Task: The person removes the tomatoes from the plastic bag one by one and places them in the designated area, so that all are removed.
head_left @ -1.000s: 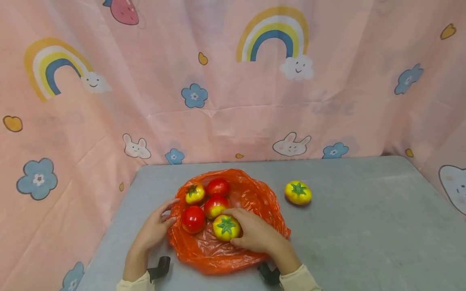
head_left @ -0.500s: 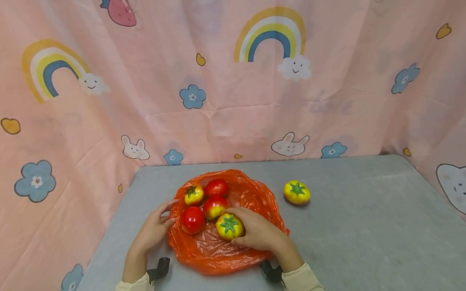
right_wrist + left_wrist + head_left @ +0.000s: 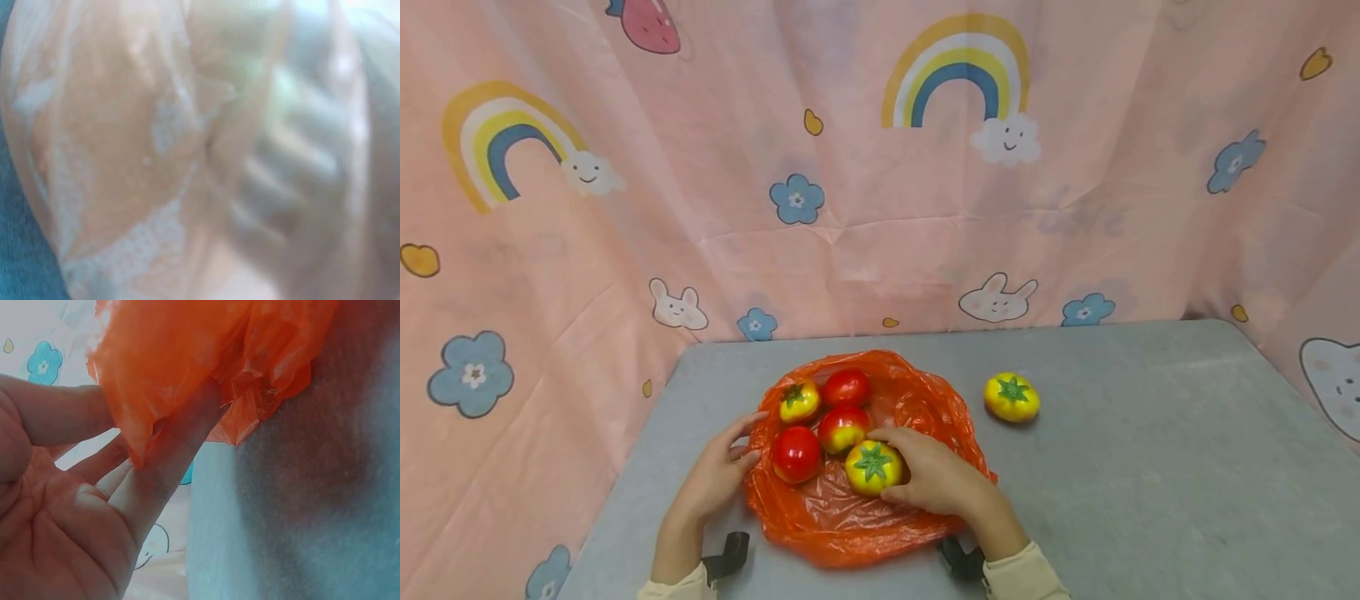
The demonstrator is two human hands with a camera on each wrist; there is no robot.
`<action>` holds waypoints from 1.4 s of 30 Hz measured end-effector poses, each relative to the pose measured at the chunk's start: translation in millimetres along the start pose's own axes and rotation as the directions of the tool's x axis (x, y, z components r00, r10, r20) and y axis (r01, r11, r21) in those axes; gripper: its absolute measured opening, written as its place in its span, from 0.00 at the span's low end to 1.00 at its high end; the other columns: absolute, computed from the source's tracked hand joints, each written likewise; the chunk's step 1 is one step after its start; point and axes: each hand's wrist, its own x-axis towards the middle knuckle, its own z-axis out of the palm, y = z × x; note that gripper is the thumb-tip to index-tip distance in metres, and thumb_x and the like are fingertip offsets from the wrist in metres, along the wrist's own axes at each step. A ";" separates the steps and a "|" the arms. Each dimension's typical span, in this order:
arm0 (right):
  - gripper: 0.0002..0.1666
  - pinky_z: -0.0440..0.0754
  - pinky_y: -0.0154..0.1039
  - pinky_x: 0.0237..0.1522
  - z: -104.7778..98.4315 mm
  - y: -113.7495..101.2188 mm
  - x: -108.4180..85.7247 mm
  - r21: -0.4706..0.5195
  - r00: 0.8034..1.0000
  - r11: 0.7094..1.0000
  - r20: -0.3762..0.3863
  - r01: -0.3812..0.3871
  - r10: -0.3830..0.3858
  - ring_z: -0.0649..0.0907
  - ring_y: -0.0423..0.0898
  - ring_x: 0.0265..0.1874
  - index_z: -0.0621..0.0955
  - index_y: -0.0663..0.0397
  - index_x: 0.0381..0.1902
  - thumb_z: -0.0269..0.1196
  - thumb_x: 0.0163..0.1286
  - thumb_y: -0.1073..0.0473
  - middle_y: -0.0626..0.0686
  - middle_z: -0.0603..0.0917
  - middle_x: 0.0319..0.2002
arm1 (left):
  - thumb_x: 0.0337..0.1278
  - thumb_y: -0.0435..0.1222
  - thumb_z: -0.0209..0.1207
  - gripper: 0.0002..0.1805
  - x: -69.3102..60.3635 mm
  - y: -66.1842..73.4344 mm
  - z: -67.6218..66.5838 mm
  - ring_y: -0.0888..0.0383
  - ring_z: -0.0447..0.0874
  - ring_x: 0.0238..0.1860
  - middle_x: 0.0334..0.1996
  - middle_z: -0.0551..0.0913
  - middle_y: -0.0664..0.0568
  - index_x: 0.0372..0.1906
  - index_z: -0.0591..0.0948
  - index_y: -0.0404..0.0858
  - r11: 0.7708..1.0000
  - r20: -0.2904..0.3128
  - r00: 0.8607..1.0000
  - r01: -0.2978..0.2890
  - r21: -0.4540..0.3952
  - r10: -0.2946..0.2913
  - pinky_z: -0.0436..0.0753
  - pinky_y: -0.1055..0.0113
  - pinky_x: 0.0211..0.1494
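Observation:
An orange-red plastic bag (image 3: pixel 842 546) lies spread on the table with several glossy toy tomatoes on it, red and yellow. In the head view my right hand (image 3: pixel 942 475) holds a yellow toy tomato (image 3: pixel 874 468) with a green star-shaped top, thumb and fingers around its right side. My left hand (image 3: pixel 715 471) touches the bag's left rim. In the left wrist view the bag (image 3: pixel 175 350) drapes over the left hand's fairly straight fingers (image 3: pixel 159 481). The right wrist view is blurred and mostly filled by crinkled plastic (image 3: pixel 119 156), so the tomato is hidden there.
Another yellow toy tomato (image 3: pixel 1011 397) sits on the grey table (image 3: pixel 1150 483), right of the bag. Behind stands a pink printed curtain (image 3: pixel 850 275), with more of it along the left and right sides. Dark wrist-worn pieces (image 3: pixel 730 554) show beside both wrists.
The right hand and its yellow tomato have shifted slightly right on the bag. Over the last half second the tomato stays put while the hand slides a touch further right. The left hand has barely moved.

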 end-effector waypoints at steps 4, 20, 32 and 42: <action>0.39 0.70 0.59 0.70 1.4 -2.2 1.4 -0.011 1.000 1.000 0.009 0.007 -0.007 0.74 0.53 0.67 0.72 0.44 0.68 0.73 0.60 0.53 0.51 0.75 0.67 | 0.66 0.24 0.53 0.32 -4.2 -2.2 -2.6 0.34 0.75 0.65 0.69 0.67 0.36 0.72 0.68 0.47 1.000 -0.002 1.000 0.012 0.004 -0.012 0.84 0.51 0.59; 0.40 0.74 0.58 0.67 -19.5 -4.7 -24.7 -0.064 0.990 0.994 -0.118 -0.085 0.077 0.77 0.50 0.63 0.72 0.43 0.69 0.73 0.58 0.50 0.49 0.77 0.66 | 0.67 0.25 0.52 0.31 -3.5 -3.3 -6.1 0.34 0.74 0.66 0.69 0.68 0.37 0.73 0.67 0.46 0.999 -0.018 1.000 0.000 0.040 0.001 0.83 0.50 0.60; 0.40 0.73 0.61 0.66 -39.0 1.0 -53.4 -0.057 0.994 0.992 -0.014 -0.111 0.110 0.77 0.49 0.62 0.73 0.37 0.67 0.73 0.58 0.44 0.46 0.78 0.63 | 0.68 0.25 0.52 0.31 -1.2 -4.0 -7.5 0.35 0.75 0.65 0.70 0.67 0.37 0.73 0.67 0.48 0.999 -0.016 1.000 0.001 0.044 0.000 0.83 0.51 0.60; 0.39 0.76 0.61 0.64 -39.0 3.2 -56.4 -0.040 0.990 0.990 0.030 -0.138 0.140 0.77 0.46 0.60 0.72 0.32 0.67 0.73 0.58 0.42 0.43 0.77 0.63 | 0.66 0.24 0.53 0.30 0.7 -4.5 -1.5 0.35 0.78 0.62 0.68 0.70 0.37 0.71 0.69 0.47 0.999 -0.021 0.999 -0.038 0.030 0.039 0.84 0.50 0.59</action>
